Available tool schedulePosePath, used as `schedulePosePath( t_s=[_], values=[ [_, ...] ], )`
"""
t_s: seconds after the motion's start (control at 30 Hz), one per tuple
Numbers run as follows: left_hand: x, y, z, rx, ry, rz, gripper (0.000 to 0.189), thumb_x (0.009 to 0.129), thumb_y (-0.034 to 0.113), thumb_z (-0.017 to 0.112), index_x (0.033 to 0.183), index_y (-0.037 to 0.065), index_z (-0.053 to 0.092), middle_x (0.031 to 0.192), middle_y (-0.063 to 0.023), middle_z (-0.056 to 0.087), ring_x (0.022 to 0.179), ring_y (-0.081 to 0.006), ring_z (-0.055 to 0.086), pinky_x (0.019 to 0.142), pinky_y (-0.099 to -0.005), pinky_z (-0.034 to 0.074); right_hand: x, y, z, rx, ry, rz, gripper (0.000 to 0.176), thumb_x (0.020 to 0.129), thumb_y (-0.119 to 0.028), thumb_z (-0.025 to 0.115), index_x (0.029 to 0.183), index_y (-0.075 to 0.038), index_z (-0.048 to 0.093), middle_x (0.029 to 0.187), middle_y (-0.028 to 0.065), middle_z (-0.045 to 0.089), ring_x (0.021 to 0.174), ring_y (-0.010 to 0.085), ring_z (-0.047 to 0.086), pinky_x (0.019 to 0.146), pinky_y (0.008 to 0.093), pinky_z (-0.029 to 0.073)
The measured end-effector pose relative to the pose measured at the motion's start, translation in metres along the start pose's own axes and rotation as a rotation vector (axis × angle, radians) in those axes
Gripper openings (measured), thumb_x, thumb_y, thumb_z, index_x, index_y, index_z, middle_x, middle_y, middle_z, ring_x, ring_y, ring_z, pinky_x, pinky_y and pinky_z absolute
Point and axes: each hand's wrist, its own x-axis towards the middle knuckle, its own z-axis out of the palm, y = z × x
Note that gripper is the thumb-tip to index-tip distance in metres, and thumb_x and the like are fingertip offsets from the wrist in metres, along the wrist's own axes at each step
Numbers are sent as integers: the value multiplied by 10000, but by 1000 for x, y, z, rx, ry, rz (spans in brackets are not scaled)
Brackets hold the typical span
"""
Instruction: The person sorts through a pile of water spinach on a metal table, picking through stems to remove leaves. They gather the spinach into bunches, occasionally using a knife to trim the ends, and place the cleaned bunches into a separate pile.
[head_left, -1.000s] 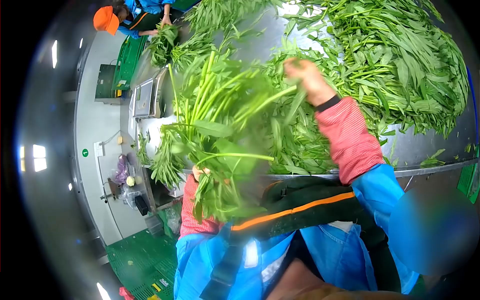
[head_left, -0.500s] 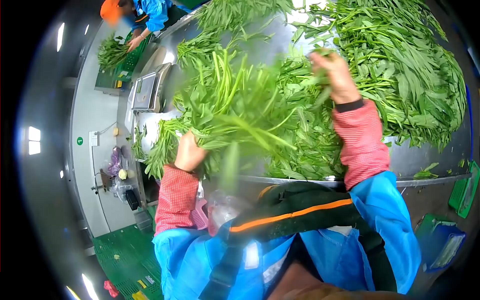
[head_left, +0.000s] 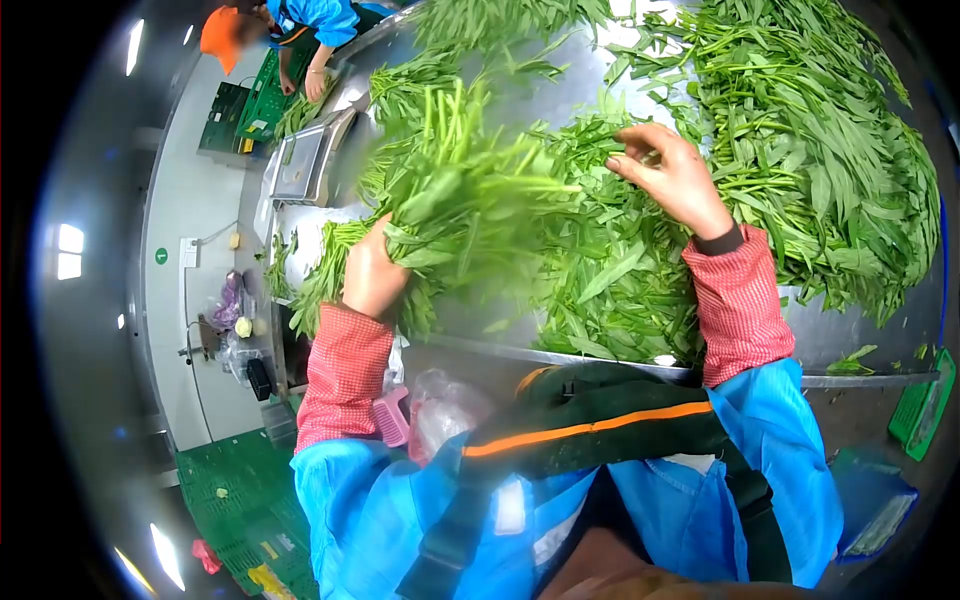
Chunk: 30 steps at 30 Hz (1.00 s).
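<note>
My left hand [head_left: 374,272] is closed round the near side of a bunch of water spinach [head_left: 440,190], its pale stems pointing up and to the right. Parts of the bunch are smeared by motion, and its leaves hide most of my fingers. Over a heap of loose water spinach leaves [head_left: 615,275], my right hand [head_left: 680,178] has thumb and fingers apart with nothing visible between them. A large pile of long-stemmed water spinach [head_left: 820,150] lies just right of that hand.
The greens lie on a metal table [head_left: 460,310] with a raised front edge. A weighing scale [head_left: 302,165] stands at its left. Beyond it, a co-worker in a blue sleeve [head_left: 325,22] reaches by a green crate [head_left: 265,105]. More green crates [head_left: 225,500] are low on the left.
My right hand has opened, and the blurred greens at its fingers are gone. The bunch in my left hand has tilted, its stems now higher. The co-worker's greens have moved from the crate towards the scale.
</note>
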Motion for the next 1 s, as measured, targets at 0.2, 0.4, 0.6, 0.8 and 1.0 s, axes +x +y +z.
schedulePosePath(
  t_s=[0.2,0.4,0.6,0.8,1.0],
  values=[
    [-4,7,10,385,54,256,592,604,-51,610,1184,34,529,946,-186,617,866,-357,611,723,-399,508,31,8,30,393,-406,132,533,872,-260,629,1305,-12,443,1103,116,603,979,204,588,873,317,469],
    [3,22,12,531,54,330,521,588,-61,606,1092,46,528,820,-168,570,694,-353,603,606,-420,500,12,-15,68,530,-474,350,436,849,-187,658,1230,-41,503,899,9,593,726,71,523,622,197,428],
    [-1,5,1,608,100,287,476,607,-56,594,1067,48,530,797,-165,566,678,-346,603,587,-413,494,-8,25,2,1015,-313,295,204,911,-213,580,1035,-52,606,677,-62,529,529,22,420,463,168,343],
    [7,3,6,643,111,308,407,635,-42,590,1023,58,520,765,-165,564,655,-342,606,571,-419,493,-16,-32,31,122,-291,-40,655,755,-315,722,1289,-56,447,1029,114,574,911,176,565,805,307,476],
    [19,21,19,658,26,310,354,683,-11,571,1020,68,497,754,-181,574,668,-363,618,571,-442,503,-18,-53,83,-330,-298,-277,299,841,-262,610,1078,-84,572,694,143,619,687,306,627,628,398,508]
  ],
)
